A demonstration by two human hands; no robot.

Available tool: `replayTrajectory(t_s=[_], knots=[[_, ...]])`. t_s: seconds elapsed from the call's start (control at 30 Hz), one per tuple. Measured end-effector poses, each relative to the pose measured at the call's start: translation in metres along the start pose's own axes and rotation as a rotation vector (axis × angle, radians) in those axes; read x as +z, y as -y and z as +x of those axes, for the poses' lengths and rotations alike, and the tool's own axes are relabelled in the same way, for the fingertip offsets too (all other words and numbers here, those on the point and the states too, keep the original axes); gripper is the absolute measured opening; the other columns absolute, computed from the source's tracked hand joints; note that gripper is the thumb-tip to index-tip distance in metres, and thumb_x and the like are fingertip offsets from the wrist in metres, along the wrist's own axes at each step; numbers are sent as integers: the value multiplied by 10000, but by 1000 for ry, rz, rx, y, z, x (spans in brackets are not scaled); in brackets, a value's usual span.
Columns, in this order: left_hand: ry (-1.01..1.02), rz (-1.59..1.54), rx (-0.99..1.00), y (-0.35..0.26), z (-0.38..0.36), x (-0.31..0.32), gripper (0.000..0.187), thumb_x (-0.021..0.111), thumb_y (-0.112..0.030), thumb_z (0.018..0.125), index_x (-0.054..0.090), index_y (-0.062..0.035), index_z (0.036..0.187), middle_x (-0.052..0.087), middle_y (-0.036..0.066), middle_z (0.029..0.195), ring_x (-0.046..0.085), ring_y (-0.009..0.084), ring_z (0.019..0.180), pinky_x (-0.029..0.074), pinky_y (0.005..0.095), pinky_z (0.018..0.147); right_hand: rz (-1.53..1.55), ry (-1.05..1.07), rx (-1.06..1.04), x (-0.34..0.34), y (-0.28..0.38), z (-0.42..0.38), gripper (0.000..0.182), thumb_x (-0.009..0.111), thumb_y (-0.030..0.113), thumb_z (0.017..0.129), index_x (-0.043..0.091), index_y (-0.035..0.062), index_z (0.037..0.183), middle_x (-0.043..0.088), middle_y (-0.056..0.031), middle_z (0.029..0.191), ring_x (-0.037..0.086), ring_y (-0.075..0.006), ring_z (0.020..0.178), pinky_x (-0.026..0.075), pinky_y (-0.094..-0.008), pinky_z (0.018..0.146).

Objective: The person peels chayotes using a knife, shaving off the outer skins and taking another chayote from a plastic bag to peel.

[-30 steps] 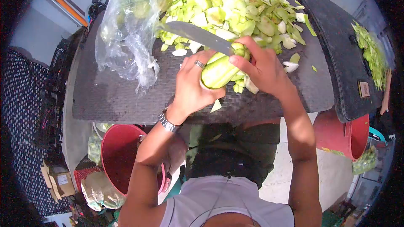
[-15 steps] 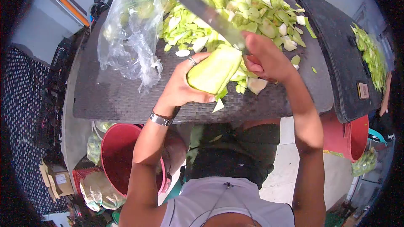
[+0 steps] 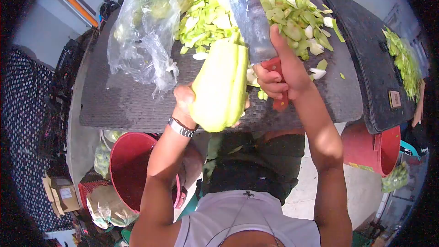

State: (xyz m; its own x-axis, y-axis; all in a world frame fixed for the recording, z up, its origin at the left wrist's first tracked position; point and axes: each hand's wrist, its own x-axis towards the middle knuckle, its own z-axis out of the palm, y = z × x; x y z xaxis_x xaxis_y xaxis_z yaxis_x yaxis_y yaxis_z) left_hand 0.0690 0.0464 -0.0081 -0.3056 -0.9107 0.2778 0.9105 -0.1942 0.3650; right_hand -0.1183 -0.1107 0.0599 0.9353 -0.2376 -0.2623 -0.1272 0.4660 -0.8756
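Left hand (image 3: 184,96) wrapped round the lower part of a big pale-green vegetable (image 3: 219,89), its narrower end pointing away from the person, over the near edge of the dark table (image 3: 132,110). Just beside it, the right hand (image 3: 291,71) grips a broad knife (image 3: 251,23) by its red handle, blade raised. From where I stand, the long flat facets look like paring well along, though the underside is hidden. Beyond lies a big heap of shavings (image 3: 292,16), much cutting done; the clear plastic bag (image 3: 151,13) shows green shapes, perhaps more left, too blurred to count.
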Motion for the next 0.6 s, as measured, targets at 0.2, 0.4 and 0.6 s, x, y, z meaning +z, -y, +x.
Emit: replayTrajectory(t_s=[0.2,0.4,0.6], knots=[[-59,-221,-37,-1,-1,2,1071,727,-495,650,343,-46,1544,507,345,1341,529,577,1168,533,740,748,-398,-261,-252,8,17,-7,622,479,704,958,526,112,774,406,57,548,364,-42,410,271,-240,374],[-26,-95,-26,3,5,-5,1110,748,-511,621,347,-42,1544,527,316,1362,573,537,1150,541,679,860,-411,-270,-169,6,37,-9,727,398,776,948,578,80,839,374,34,516,284,-57,392,245,-252,356],[-373,233,184,28,-5,20,1180,817,-517,533,386,-9,1508,583,275,1335,652,483,1078,568,589,892,-314,-118,140,-21,29,-12,834,240,962,820,295,199,487,307,40,423,232,-87,320,199,-282,323]])
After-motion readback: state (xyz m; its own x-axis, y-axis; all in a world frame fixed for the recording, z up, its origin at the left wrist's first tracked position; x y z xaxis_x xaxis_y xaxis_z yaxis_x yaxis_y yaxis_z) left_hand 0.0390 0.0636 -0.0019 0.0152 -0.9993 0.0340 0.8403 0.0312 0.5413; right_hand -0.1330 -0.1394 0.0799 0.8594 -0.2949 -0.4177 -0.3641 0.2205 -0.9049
